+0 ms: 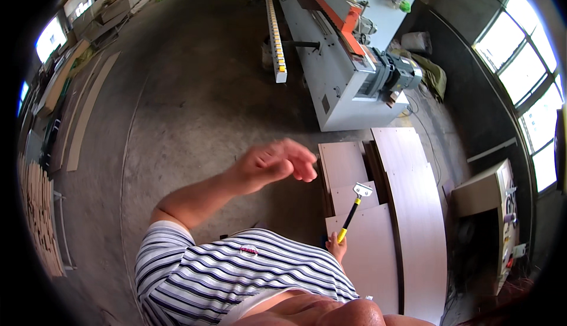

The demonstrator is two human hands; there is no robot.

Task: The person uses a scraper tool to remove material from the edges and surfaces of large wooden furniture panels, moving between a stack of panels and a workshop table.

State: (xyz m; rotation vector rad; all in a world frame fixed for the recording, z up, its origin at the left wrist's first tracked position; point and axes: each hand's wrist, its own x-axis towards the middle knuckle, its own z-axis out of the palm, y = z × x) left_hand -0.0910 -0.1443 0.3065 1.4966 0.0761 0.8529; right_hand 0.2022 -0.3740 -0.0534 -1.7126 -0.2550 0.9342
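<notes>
My right hand (336,248) is closed around the yellow end of a scraper (351,216) with a black and yellow handle. Its wide metal head points up and away from me, over the stacked pale panels (364,237). My left hand (279,161) is raised in front of my chest, left of the panels. Its fingers are loosely bent and slightly blurred, with nothing in them.
A second stack of long panels (416,208) lies to the right. Beyond stands a large white machine (342,104) with a motor (384,78), beside a long roller rail (274,36). A wooden cabinet (484,193) is at the right; boards (38,213) lean at the far left.
</notes>
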